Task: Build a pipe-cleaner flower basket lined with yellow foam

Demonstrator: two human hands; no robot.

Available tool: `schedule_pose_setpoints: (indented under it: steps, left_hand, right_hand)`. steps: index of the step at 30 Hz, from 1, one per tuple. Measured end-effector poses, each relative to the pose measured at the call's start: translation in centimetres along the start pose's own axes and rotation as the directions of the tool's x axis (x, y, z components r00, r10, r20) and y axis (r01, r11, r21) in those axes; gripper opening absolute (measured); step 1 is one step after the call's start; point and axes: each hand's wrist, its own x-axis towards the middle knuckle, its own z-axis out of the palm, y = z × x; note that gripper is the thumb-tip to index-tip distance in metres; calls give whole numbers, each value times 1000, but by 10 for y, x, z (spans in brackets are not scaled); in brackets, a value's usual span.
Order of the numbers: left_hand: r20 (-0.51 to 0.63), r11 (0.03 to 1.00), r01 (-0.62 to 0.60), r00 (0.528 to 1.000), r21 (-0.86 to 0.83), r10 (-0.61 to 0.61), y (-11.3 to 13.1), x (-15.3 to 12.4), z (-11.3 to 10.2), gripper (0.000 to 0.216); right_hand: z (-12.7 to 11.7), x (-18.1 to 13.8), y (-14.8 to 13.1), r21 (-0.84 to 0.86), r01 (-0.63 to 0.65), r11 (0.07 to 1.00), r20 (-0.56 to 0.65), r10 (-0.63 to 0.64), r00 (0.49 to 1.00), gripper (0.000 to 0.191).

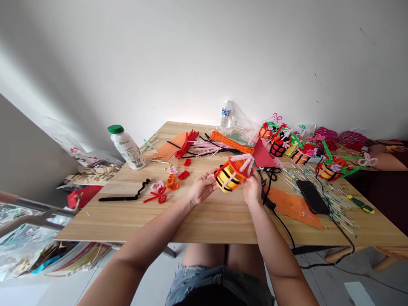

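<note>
Between my hands, above the table, is a small lantern of yellow material wrapped in black, orange and pink pipe cleaners, tilted to the right. My left hand grips its left side with the fingers closed. My right hand holds its right end near the pink and orange top; some of those fingers are hidden. On the table left of my hands lie a red pipe-cleaner bow, an orange coiled piece, pink and red coils, and a bent black pipe cleaner.
Pipe-cleaner bundles lie at the back. A white bottle stands left, a water bottle by the wall. To the right are finished lanterns, sticks, a phone, a screwdriver, a cord and another person's arm.
</note>
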Motion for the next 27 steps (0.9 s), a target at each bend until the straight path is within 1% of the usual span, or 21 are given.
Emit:
schedule_pose_setpoints:
  steps: [2, 3, 5, 8, 10, 12, 14, 17, 18, 20, 22, 24, 25, 27]
  left_hand:
    - [-24, 1000, -19, 1000, 11, 19, 1, 1, 0, 34]
    - [-34, 999, -33, 999, 12, 34, 2, 1, 0, 35]
    - [-44, 998, -67, 997, 20, 68, 4, 1, 0, 37]
    - [-42, 995, -88, 995, 43, 90, 6, 0, 0, 41]
    - [-44, 995, -78, 996, 60, 81, 7, -1, 0, 43]
    - [-51, 994, -68, 996, 81, 73, 7, -3, 2, 44]
    - [-32, 994, -61, 997, 86, 64, 8, -5, 4, 41]
    - [34, 999, -22, 999, 46, 20, 7, -6, 8, 29]
    - [36, 999, -17, 999, 27, 16, 7, -6, 9, 26]
    - [4, 1000, -24, 1000, 9, 24, 4, -6, 8, 23]
    - [-7, 999, -35, 999, 34, 35, 1, -6, 8, 21]
    - [24, 996, -41, 999, 81, 40, -3, -6, 8, 17]
    - [39, 994, -51, 998, 102, 48, -6, -7, 8, 17]
    - [32, 988, -83, 996, 130, 80, -10, -8, 10, 20]
  right_hand:
    - [-2, 1, -6, 32, 36, 999, 63, -38, 997, 35]
    - [-4, 2, -8, 29, 36, 999, 72, -38, 997, 32]
    - [-7, 3, -9, -31, 10, 999, 47, -8, 999, 27]
    - [-10, 6, -6, -139, -69, 988, 11, 71, 997, 24]
    - [-12, 8, -3, -137, -107, 985, -19, 105, 994, 18]
    - [-13, 11, 0, -116, -113, 987, -74, 105, 992, 12]
    - [-13, 14, 1, -110, -94, 990, -127, 80, 989, 12]
    - [-15, 16, 1, -91, -52, 995, -169, 36, 985, 13]
    - [-15, 16, 1, -81, -40, 996, -173, 25, 985, 13]
    - [-16, 16, 1, -70, -23, 997, -174, 11, 985, 15]
    - [-17, 16, 2, -79, -20, 997, -172, 6, 985, 16]
    - [-17, 15, 3, -99, -22, 995, -171, 4, 985, 17]
    - [-16, 14, 4, -112, -26, 993, -167, 7, 986, 17]
    - [-15, 13, 4, -132, -39, 990, -155, 18, 988, 16]
